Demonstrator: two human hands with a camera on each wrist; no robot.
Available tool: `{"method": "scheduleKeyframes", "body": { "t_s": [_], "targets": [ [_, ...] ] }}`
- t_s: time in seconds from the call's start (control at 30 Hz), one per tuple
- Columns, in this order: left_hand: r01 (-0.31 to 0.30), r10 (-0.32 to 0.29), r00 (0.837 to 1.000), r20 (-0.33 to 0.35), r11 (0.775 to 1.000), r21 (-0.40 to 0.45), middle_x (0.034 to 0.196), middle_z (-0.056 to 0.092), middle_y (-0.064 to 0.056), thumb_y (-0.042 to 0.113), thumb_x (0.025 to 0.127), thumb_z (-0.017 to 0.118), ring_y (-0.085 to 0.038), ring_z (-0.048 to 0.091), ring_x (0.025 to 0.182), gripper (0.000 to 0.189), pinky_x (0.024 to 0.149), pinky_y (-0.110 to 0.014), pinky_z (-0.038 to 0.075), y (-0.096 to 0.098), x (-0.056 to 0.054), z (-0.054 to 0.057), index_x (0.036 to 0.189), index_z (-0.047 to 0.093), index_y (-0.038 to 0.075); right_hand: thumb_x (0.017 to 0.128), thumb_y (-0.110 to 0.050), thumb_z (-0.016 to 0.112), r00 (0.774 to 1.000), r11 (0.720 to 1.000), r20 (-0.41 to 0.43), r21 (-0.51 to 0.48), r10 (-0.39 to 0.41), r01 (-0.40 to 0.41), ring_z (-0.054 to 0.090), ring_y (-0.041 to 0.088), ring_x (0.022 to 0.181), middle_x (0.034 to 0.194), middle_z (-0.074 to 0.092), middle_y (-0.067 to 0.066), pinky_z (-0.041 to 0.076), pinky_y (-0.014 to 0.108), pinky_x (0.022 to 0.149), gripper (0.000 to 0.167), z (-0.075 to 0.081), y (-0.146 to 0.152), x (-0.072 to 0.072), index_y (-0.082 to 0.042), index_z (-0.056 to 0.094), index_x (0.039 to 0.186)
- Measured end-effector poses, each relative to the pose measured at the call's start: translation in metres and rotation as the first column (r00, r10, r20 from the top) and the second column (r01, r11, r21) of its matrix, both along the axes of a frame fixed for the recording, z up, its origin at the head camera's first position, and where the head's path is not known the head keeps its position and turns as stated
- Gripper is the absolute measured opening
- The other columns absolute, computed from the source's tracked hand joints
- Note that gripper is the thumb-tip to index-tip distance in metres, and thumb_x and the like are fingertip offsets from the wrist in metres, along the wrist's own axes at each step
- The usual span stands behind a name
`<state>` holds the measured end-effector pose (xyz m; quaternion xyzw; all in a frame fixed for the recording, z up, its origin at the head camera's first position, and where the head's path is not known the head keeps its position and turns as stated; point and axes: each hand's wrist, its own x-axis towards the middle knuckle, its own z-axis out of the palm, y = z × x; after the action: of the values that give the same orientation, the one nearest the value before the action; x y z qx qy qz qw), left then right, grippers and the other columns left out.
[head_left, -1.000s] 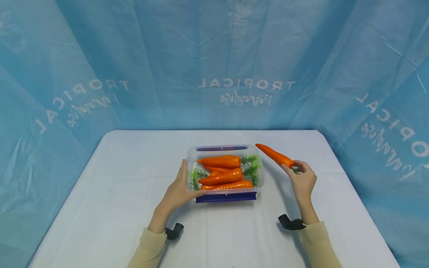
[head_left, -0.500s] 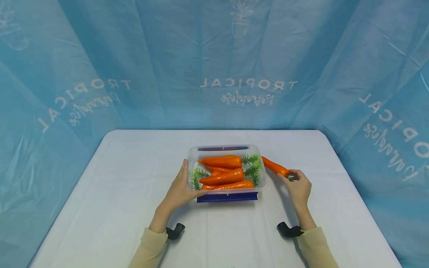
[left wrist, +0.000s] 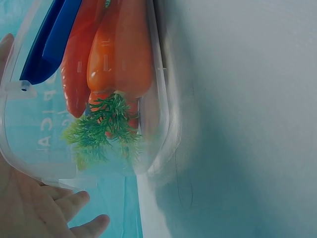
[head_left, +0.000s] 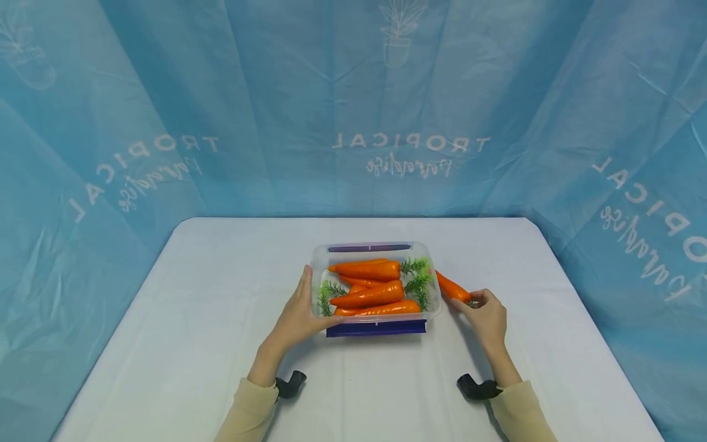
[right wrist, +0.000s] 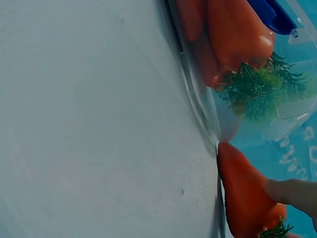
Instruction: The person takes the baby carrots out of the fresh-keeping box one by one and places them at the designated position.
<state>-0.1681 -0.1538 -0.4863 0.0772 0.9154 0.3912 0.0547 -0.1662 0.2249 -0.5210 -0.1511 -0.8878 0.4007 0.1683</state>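
A clear plastic container (head_left: pixel 375 318) with blue flaps stands on the white table, holding several carrots (head_left: pixel 367 268) with feathery green tops. My left hand (head_left: pixel 295 316) holds it around the near left corner, thumb along the near side and fingers against the left wall. In the left wrist view those fingers (left wrist: pixel 74 203) reach past the container's end. To the right of the container, my right hand (head_left: pixel 487 316) pinches another carrot (head_left: pixel 453 287) by its leafy end. That carrot's tip points away and left, right at the container's right wall; in the right wrist view its body (right wrist: pixel 245 188) lies low by the table.
A blue flap (head_left: pixel 375 329) hangs down the near side of the container, and a second blue flap (head_left: pixel 369 248) is at the far side. Black wrist cameras (head_left: pixel 289 385) sit on both wrists. A blue printed curtain (head_left: pixel 353 178) rises behind the table's far edge.
My right hand has lowered the carrot and brought it left and nearer, from above the table to beside the container's right wall. My left hand and the container have stayed in place.
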Motion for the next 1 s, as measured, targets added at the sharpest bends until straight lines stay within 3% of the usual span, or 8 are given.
{"method": "scheduleKeyframes", "body": {
  "t_s": [0.2,0.53,0.63,0.73,0.8,0.9,1.0],
  "targets": [
    [0.004,-0.004,1.0,0.013,1.0,-0.005,0.162,-0.006,-0.01,0.059,0.07,0.076,-0.034,0.012,0.148,0.128,0.118,-0.051,0.02,0.0,0.002,0.001,0.153,-0.01,0.013,0.076,-0.025,0.08,0.998,1.0,0.048,0.01,0.027,-0.027,0.058,0.022,0.069,0.086,0.068,0.023,0.04,0.021,0.054,0.035,-0.003,0.001,0.001,0.001,0.065,0.093],
    [0.004,-0.004,1.0,0.027,1.0,0.016,0.162,-0.008,-0.008,0.057,0.071,0.076,-0.033,0.01,0.149,0.127,0.118,-0.052,0.02,0.0,0.002,0.002,0.153,-0.011,0.015,0.078,-0.033,0.078,0.984,0.993,0.151,0.051,0.098,-0.107,0.061,0.031,0.077,0.097,0.065,0.027,0.044,0.028,0.058,0.048,0.007,0.005,0.0,0.003,0.061,0.104],
    [-0.001,0.001,0.999,0.036,1.0,0.016,0.162,-0.009,-0.007,0.057,0.071,0.076,-0.033,0.009,0.149,0.127,0.118,-0.053,0.019,0.0,0.002,0.002,0.153,-0.011,0.016,0.079,-0.03,0.077,0.988,0.992,0.104,0.048,0.115,-0.12,0.061,0.037,0.088,0.102,0.064,0.029,0.05,0.04,0.069,0.046,0.012,0.005,-0.001,0.005,0.061,0.105],
    [-0.001,0.001,0.999,0.038,1.0,0.02,0.162,-0.009,-0.007,0.057,0.071,0.076,-0.033,0.01,0.149,0.127,0.117,-0.053,0.02,-0.001,0.002,0.003,0.153,-0.011,0.016,0.081,-0.024,0.075,0.992,0.992,0.015,0.027,0.126,-0.126,0.057,0.041,0.102,0.106,0.064,0.029,0.047,0.051,0.085,0.042,0.021,0.004,-0.004,0.006,0.061,0.106],
    [-0.003,0.002,0.999,0.038,1.0,0.026,0.162,-0.009,-0.008,0.056,0.07,0.076,-0.033,0.01,0.149,0.127,0.117,-0.053,0.02,-0.001,0.002,0.003,0.153,-0.011,0.015,0.082,-0.02,0.074,0.989,0.991,-0.053,0.01,0.136,-0.135,0.056,0.04,0.104,0.107,0.064,0.028,0.045,0.051,0.088,0.039,0.029,0.002,-0.006,0.007,0.062,0.106],
    [-0.007,0.005,0.999,0.044,0.999,0.047,0.162,-0.008,-0.007,0.053,0.071,0.078,-0.034,0.013,0.148,0.126,0.116,-0.055,0.022,0.0,0.002,0.003,0.153,-0.011,0.016,0.082,-0.016,0.073,0.974,0.986,-0.155,0.012,0.165,-0.165,0.056,0.038,0.104,0.107,0.065,0.025,0.044,0.05,0.091,0.033,0.041,-0.003,-0.01,0.005,0.062,0.106],
    [-0.009,0.007,0.999,0.034,0.998,0.055,0.162,-0.006,-0.008,0.051,0.071,0.078,-0.035,0.014,0.148,0.126,0.116,-0.055,0.023,0.001,0.002,0.002,0.154,-0.009,0.014,0.082,-0.011,0.074,0.944,0.975,-0.246,0.028,0.22,-0.22,0.057,0.035,0.101,0.105,0.066,0.023,0.044,0.049,0.088,0.03,0.053,-0.01,-0.014,0.004,0.063,0.105]
  ]
}}
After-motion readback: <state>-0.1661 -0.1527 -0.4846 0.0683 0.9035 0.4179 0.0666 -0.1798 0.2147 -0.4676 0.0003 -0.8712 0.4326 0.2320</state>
